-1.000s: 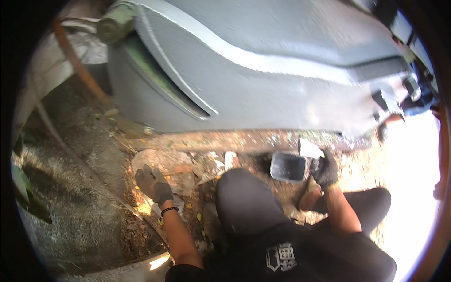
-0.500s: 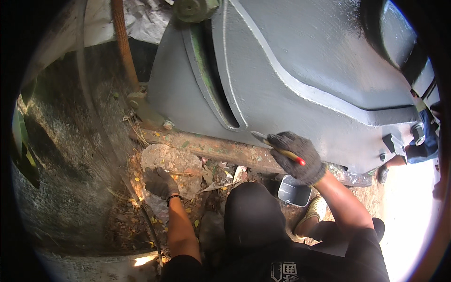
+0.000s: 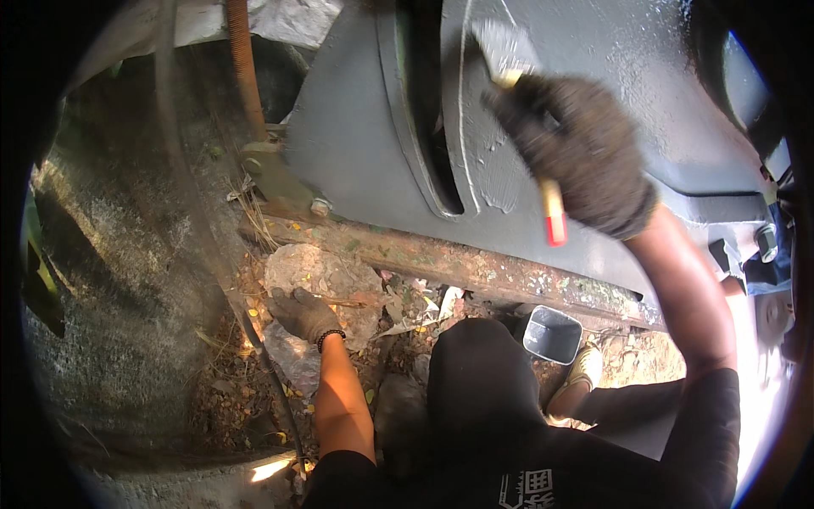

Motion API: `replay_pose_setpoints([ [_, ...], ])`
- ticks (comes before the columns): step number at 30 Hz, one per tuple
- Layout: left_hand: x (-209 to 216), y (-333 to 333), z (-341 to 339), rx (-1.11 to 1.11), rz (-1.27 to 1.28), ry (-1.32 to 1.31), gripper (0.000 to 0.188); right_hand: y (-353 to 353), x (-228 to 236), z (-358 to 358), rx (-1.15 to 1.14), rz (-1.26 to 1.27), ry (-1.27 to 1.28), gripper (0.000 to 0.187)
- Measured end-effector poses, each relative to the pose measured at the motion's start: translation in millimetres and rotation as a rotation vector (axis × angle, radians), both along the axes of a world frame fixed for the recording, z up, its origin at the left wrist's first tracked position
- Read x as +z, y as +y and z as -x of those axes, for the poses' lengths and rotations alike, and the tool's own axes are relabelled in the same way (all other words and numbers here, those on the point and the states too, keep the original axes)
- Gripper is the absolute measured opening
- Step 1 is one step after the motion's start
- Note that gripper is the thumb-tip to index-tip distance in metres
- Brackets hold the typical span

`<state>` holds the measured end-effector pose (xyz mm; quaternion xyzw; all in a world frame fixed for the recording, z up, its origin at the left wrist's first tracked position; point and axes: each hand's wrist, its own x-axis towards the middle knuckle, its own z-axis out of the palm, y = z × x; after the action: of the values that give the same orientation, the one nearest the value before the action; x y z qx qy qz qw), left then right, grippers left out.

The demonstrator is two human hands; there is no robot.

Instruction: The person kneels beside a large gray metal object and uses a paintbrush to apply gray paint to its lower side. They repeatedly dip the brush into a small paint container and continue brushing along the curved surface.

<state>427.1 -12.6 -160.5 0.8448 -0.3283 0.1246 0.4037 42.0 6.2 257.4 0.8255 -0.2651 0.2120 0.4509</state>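
My right hand (image 3: 585,153), in a dark knitted glove, is closed around a paintbrush (image 3: 554,208) with a yellowish handle and a red end. Its pale bristles, blurred, are at the large grey metal panel (image 3: 339,144), right of a curved slot (image 3: 424,144). Thick wet-looking grey paint shows on the panel just below the brush head. At lower left, my gloved left hand (image 3: 303,314) lies with fingers spread on a rough stone (image 3: 339,276). A dark beaded bracelet (image 3: 331,338) circles that wrist.
A rusty beam (image 3: 475,271) runs under the panel. Beside my shoe (image 3: 585,365) stands a small grey-lined container (image 3: 551,327). An orange corrugated hose (image 3: 243,76) and a dark cable (image 3: 267,365) hang at left, before a rough wall (image 3: 127,339). Dry leaves litter the ground.
My right hand has moved up the panel with the paintbrush, from near its lower edge to beside the slot. My left hand stays on the stone, fingers more visibly spread.
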Motion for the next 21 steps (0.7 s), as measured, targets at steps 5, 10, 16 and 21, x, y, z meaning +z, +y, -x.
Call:
replay_pose_setpoints([
  [5,28.1,0.8,20.9,-0.062,-0.058,0.225,0.053,-3.2,-169.5,35.9,-0.214,-0.893,-0.226,0.033],
  [10,16.3,3.1,22.8,0.005,-0.053,0.119,0.055,20.0,-272.7,57.0,-0.162,-1.061,-0.083,0.04],
  [16,11.6,2.7,16.3,-0.031,-0.007,0.187,0.053,6.9,-266.0,52.4,-0.124,-1.169,-0.335,0.049],
  [21,21.2,-1.6,21.8,-0.03,0.022,0.091,0.052,3.5,-206.3,49.8,-0.294,-0.951,-0.212,0.043],
])
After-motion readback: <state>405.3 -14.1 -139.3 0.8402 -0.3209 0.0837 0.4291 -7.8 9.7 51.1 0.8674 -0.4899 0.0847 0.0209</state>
